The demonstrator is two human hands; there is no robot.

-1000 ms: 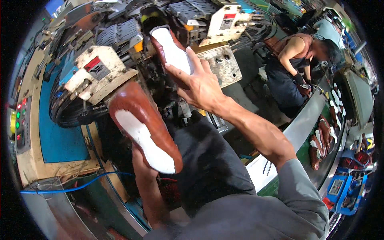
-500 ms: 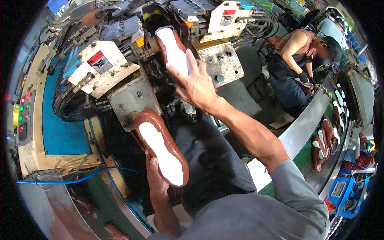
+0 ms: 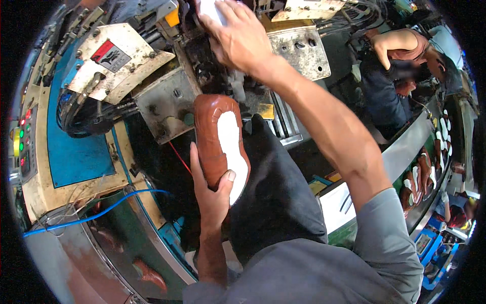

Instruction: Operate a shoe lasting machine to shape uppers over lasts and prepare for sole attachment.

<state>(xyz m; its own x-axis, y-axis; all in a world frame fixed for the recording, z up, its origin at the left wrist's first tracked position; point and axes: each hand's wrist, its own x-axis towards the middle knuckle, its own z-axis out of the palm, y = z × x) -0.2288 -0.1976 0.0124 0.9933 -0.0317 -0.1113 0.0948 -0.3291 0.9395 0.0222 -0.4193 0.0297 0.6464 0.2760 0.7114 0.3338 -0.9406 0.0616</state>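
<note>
L hand (image 3: 212, 202): clasps brn shoe (image 3: 208, 129). R hand (image 3: 245, 40): clasps 2nd shoe (image 3: 212, 11). Rm: mach. (image 3: 86, 68), blu panel (image 3: 76, 152), grn belt (image 3: 346, 239) w/ shoes (image 3: 424, 167).

Two green conveyor belts carrying brown shoes, one on either side of a seated person.
On the right conveyor (image 3: 407, 144), edged with a metal rail, a cluster of brown shoes with white bottoms (image 3: 417, 182) lies close together; toward its far end, more shoes (image 3: 443, 137) lie with white bottoms showing. On the left conveyor (image 3: 129, 230), one brown shoe (image 3: 150, 276) lies near the middle; farther along, a blurred reddish-brown shape (image 3: 107, 238) lies toward the left edge.
</note>
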